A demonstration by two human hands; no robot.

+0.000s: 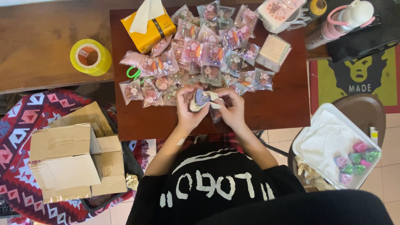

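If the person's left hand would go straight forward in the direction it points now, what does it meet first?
Probably the pile of small patterned packets, right beyond the fingers of the left hand holding the small bluish item with the right hand. The nearest packets lie just ahead on the dark red table; depth is uncertain.

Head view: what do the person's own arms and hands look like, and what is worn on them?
Both the left hand and the right hand are bare: no gloves, and no rings or watch that I can make out. The forearms are uncovered down to the short sleeves of a black top with white printed lettering. A small pale patch, perhaps a plaster, sits at the left wrist.
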